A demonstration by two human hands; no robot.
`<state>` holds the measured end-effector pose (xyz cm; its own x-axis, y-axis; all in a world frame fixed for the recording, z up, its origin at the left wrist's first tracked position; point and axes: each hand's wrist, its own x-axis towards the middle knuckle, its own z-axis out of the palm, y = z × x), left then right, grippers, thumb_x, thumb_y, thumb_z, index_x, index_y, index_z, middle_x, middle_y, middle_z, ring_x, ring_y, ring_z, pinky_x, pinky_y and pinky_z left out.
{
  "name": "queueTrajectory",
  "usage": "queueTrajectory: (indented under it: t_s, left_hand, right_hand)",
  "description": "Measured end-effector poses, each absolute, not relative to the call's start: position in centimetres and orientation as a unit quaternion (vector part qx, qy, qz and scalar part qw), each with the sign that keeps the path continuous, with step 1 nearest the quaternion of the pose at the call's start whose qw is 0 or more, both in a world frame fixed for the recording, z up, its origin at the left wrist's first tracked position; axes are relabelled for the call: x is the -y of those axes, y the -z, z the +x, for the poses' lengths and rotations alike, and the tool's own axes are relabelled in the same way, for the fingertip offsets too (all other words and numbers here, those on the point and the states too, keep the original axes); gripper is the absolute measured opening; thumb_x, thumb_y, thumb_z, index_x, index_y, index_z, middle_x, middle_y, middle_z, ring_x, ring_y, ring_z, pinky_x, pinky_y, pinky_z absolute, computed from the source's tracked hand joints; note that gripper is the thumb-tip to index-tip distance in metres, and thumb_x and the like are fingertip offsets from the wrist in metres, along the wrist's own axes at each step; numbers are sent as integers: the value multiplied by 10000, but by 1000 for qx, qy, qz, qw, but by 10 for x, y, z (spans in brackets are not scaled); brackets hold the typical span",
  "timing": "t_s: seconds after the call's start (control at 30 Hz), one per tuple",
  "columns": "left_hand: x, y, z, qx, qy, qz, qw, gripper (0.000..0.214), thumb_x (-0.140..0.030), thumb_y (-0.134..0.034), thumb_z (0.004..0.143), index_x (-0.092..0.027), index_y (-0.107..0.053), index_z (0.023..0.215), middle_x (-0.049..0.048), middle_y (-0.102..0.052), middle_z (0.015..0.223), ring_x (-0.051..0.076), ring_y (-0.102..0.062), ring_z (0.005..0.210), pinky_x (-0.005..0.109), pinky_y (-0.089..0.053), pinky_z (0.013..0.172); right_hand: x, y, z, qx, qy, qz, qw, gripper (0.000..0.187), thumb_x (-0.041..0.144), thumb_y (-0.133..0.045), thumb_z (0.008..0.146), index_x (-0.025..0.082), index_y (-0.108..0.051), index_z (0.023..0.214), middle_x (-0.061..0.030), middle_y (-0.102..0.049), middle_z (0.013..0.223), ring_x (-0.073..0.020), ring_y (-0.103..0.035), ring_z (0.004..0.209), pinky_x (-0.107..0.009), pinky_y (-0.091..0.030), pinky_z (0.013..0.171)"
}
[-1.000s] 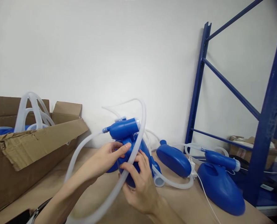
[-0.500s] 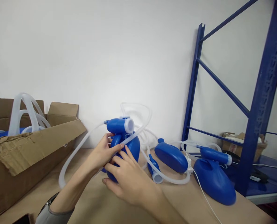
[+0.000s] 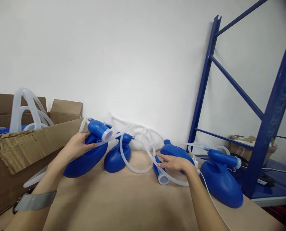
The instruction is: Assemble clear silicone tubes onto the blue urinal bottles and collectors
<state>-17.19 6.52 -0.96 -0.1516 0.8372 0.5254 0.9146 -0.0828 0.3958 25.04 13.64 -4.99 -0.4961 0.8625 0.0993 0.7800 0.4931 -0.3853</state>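
At the left, my left hand (image 3: 79, 145) is closed around the neck and handle of a blue plastic urinal bottle (image 3: 86, 163), which rests tilted on the table near the carton. The bottle's blue spout piece (image 3: 98, 129) has a whitish open end, and a clear hose runs by my thumb. My right hand (image 3: 174, 162) hovers open at the right, fingers apart, with its fingertips at a looped clear hose (image 3: 143, 171) and just above a loose blue spout piece (image 3: 161, 175). Whether they touch either one, I cannot tell.
Another blue bottle (image 3: 115, 158) with hose lies in the middle. Two more lie at the right, one bottle (image 3: 175, 150) behind my hand and one bottle (image 3: 220, 183) by the blue rack (image 3: 261, 144). An open carton (image 3: 49, 138) holding hoses stands left. A thin white cable (image 3: 209, 199) crosses the table.
The bottle has moved from the middle to the left with my left hand. My right hand has left it and moved right to the loose spout piece. Another bottle now shows in the middle.
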Motion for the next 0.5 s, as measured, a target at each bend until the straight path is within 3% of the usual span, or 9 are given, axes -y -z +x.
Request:
queueTrajectory:
  t_s: [0.1, 0.17, 0.23, 0.3, 0.4, 0.5]
  left_hand:
    - [-88, 33, -179, 655, 293, -688, 109, 462, -584, -561, 827, -174, -702, 986, 53, -640, 898, 285, -662, 930, 331, -551, 830]
    - [-102, 50, -183, 668, 232, -701, 91, 453, -530, -551, 826, -161, -678, 1054, 75, -613, 978, 283, -659, 940, 341, -551, 849]
    - [-114, 65, -184, 697, 165, -696, 61, 461, -441, -585, 773, -138, -659, 1112, 114, -594, 1079, 291, -662, 956, 351, -549, 859]
    - [-120, 74, -185, 715, 126, -686, 44, 530, -398, -590, 731, -113, -642, 1174, 155, -576, 1169, 305, -668, 982, 368, -543, 879]
    - [-123, 80, -185, 729, 108, -675, 39, 693, -433, -555, 722, -89, -574, 1324, 201, -558, 1285, 336, -665, 1049, 411, -526, 929]
    - [-121, 81, -182, 751, 87, -653, 45, 961, -454, -596, 633, -76, -417, 1498, 256, -493, 1447, 433, -521, 1303, 549, -443, 1050]
  right_hand:
    - [-150, 62, 258, 836, -176, -509, 102, 614, 363, -652, 887, 200, -515, 1463, -111, -711, 1226, -240, -690, 1155, -436, -524, 995]
    - [-154, 64, 256, 826, -202, -523, 61, 843, 411, -771, 786, 209, -430, 1529, -129, -656, 1344, -254, -639, 1245, -416, -477, 1063]
    - [-156, 63, 251, 813, -223, -537, 17, 1094, 442, -863, 673, 206, -317, 1592, -164, -538, 1490, -287, -547, 1354, -396, -410, 1130]
    - [-158, 63, 244, 797, -229, -558, -17, 1227, 479, -872, 654, 196, -183, 1630, -201, -346, 1618, -341, -404, 1460, -429, -331, 1186]
    - [-163, 69, 232, 777, -221, -589, -40, 1262, 504, -819, 721, 194, -8, 1637, -236, -83, 1684, -412, -248, 1518, -520, -261, 1208]
    - [-168, 78, 225, 776, -211, -594, -35, 1196, 467, -760, 793, 202, 50, 1633, -219, 6, 1693, -383, -211, 1536, -486, -232, 1226]
